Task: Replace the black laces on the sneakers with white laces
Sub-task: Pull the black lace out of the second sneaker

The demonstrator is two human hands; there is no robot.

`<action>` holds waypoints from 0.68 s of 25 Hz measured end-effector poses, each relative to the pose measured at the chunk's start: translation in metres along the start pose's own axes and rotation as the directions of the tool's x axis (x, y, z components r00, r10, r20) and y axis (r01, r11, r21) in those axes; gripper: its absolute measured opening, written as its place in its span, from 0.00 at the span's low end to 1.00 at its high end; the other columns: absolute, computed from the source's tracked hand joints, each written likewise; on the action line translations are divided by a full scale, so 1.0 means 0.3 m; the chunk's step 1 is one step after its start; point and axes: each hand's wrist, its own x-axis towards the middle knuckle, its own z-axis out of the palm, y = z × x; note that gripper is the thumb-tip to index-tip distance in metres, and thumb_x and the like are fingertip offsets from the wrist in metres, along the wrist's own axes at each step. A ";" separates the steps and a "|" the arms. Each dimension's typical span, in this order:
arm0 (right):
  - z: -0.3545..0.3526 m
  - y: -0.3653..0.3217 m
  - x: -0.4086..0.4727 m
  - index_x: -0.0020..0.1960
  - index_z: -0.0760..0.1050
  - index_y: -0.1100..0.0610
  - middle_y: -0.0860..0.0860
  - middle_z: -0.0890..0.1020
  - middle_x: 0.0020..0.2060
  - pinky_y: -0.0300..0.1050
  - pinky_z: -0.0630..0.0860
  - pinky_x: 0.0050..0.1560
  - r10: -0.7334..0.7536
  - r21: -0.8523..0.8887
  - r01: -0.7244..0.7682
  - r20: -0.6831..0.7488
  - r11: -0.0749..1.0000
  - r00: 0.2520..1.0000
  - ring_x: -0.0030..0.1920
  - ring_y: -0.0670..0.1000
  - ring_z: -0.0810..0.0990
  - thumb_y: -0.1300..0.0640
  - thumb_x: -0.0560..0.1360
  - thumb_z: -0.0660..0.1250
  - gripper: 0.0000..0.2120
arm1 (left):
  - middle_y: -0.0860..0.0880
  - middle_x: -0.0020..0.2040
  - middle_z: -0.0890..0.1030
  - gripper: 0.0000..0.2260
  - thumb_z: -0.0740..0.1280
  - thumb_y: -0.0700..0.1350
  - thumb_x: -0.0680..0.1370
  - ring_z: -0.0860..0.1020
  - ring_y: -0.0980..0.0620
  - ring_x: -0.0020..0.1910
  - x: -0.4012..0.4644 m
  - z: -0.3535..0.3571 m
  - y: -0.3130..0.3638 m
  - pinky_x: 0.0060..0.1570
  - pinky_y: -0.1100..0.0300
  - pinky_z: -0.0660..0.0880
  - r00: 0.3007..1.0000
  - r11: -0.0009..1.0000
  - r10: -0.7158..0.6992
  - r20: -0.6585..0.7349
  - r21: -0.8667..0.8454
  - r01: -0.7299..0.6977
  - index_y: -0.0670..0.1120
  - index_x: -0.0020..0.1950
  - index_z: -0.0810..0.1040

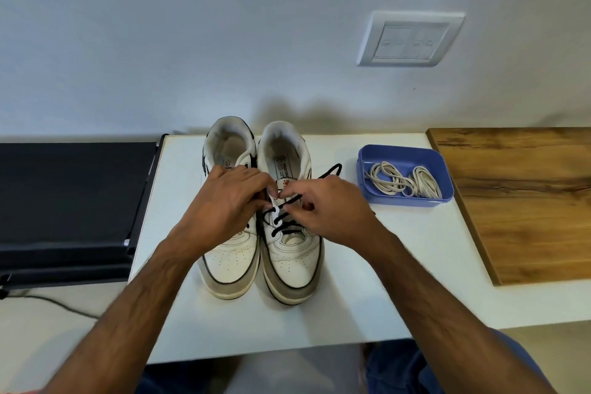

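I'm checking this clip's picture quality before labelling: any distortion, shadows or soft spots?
Head view: wide-angle bending curves the table edges and tilts the wall switch; soft shadows fall on the wall behind the sneakers; even light, no glare; the left hand and right hand look fairly sharp.

L hand (224, 201) + R hand (326, 208) pinch black lace (284, 217) | white laces (404, 184) in tray (412, 152)
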 end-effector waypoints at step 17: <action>-0.160 0.204 -0.047 0.40 0.77 0.46 0.43 0.80 0.33 0.50 0.81 0.42 0.332 -0.058 -0.331 0.008 0.942 0.943 0.36 0.47 0.79 0.49 0.73 0.66 0.05 | 0.60 0.48 0.79 0.06 0.67 0.49 0.78 0.77 0.55 0.49 -0.007 -0.013 0.008 0.48 0.49 0.68 1.000 0.999 -0.011 0.013 0.031 0.010 0.56 0.55 0.76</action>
